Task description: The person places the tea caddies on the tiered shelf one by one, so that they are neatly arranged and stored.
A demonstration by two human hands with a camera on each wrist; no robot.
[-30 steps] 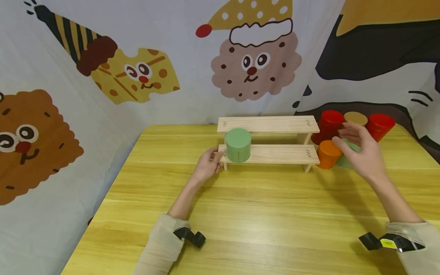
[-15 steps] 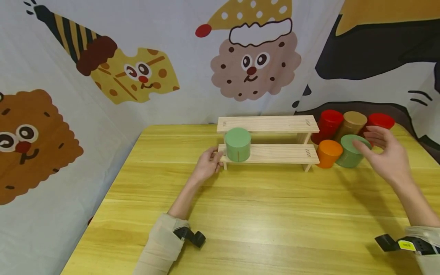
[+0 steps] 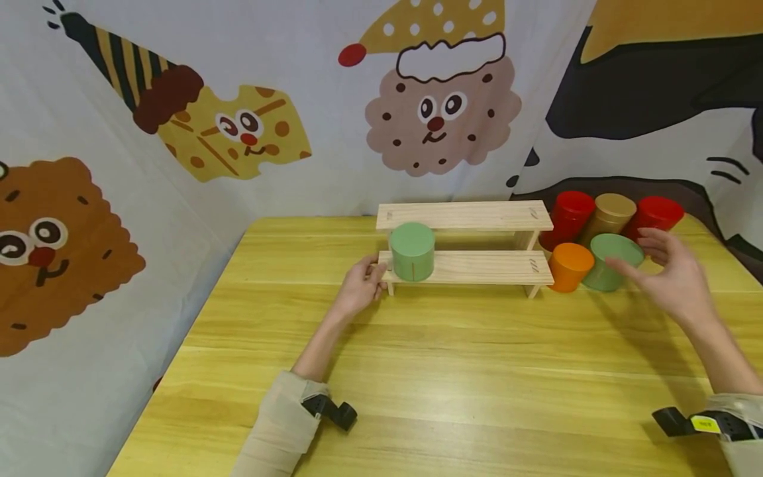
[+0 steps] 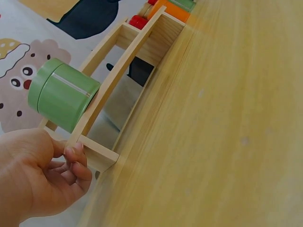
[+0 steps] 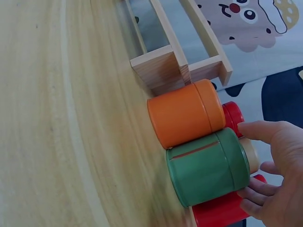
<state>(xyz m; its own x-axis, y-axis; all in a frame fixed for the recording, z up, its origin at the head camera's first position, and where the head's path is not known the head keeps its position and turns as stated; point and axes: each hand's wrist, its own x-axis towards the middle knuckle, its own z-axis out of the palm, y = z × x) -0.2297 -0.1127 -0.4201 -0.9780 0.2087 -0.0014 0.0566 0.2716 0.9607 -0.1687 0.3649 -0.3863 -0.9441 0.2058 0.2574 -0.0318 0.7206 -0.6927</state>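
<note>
My left hand (image 3: 359, 286) pinches the left end of the lower board of a two-step wooden rack (image 3: 477, 266), thumb and fingertips at the board's corner in the left wrist view. A green canister (image 3: 412, 252) with a lid stands upright on that board, at its left end. At the right, my right hand (image 3: 673, 278) is spread beside a second green canister (image 5: 208, 168). Its thumb and fingers stand apart around the lid end in the right wrist view, fingertips right at the lid. An orange canister (image 3: 571, 267) stands between this green one and the rack.
Behind the orange and green canisters stand a red canister (image 3: 572, 215), a tan canister (image 3: 610, 213) and another red canister (image 3: 658, 212). They are close together near the table's back right corner. A cloth with cartoon prints (image 3: 286, 40) hangs behind the wooden table (image 3: 417, 384).
My right hand has moved right, from above the orange and green canisters to the green canister's right side, and dipped slightly. My left hand has stayed on the rack.
</note>
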